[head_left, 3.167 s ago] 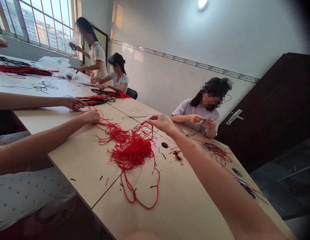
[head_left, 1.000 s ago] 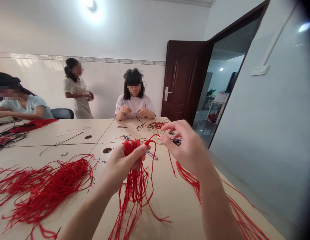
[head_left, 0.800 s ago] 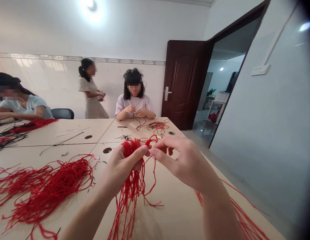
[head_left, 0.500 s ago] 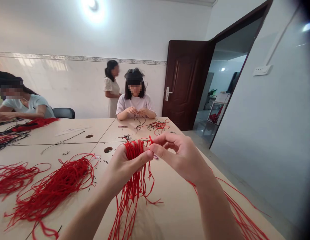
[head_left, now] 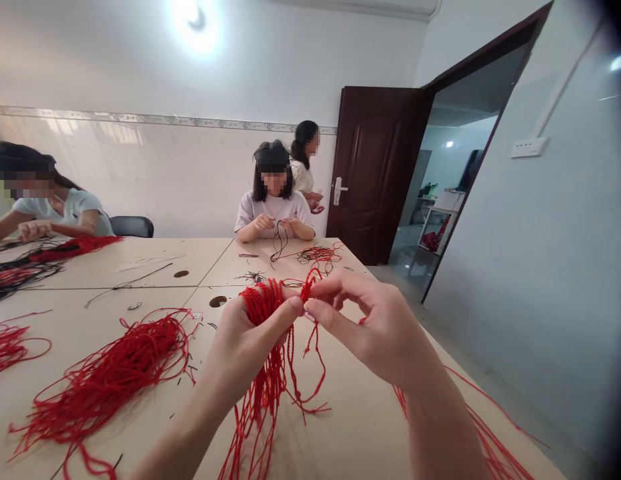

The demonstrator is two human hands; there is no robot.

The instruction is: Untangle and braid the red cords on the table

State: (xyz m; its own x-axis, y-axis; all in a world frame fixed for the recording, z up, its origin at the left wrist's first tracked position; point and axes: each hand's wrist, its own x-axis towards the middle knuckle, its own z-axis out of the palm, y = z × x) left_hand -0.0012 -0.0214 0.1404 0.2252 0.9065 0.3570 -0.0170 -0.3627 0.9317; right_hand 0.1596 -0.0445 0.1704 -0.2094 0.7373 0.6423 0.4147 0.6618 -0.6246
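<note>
Hands (head_left: 250, 333) (head_left: 374, 319) nearly meet thumb to thumb (wrists apart), gripping red cords (head_left: 263, 303).

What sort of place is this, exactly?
Probably a small handicraft workroom: red cords are looped around the left hand, a red heap lies on the table, and a co-worker sits across it.
</note>
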